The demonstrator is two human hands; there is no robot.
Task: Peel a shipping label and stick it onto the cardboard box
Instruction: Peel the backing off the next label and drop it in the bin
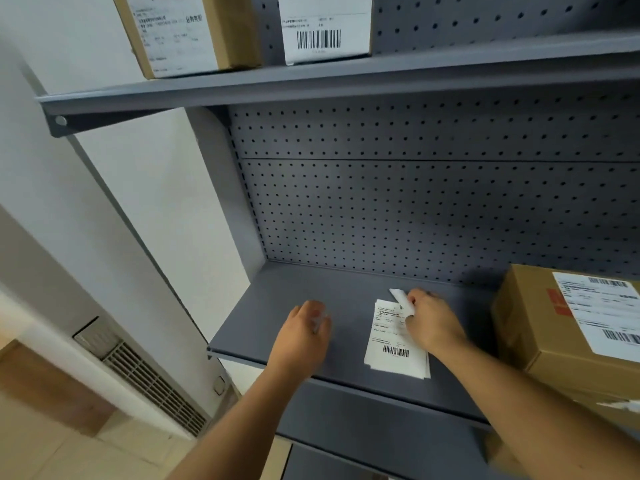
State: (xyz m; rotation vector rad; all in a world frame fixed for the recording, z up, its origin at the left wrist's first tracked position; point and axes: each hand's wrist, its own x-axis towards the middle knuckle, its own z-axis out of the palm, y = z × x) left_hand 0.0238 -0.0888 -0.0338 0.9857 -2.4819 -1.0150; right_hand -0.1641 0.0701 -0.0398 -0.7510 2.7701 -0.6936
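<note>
A small stack of white shipping labels [391, 344] with a barcode lies on the grey shelf [277, 306]. My right hand [433, 323] rests on the stack's upper right and pinches a lifted, curled corner of the top label [403, 299]. My left hand [304, 330] hovers over the shelf to the left of the stack, fingers curled and blurred; whether it holds anything is unclear. A cardboard box [540, 327] bearing a white label [602, 313] stands at the right end of the same shelf.
A perforated grey back panel [415, 209] closes the shelf behind. The upper shelf [311, 81] carries two more labelled boxes [187, 32]. White wall and a floor vent [152, 386] lie to the left. A lower shelf [381, 438] sits beneath.
</note>
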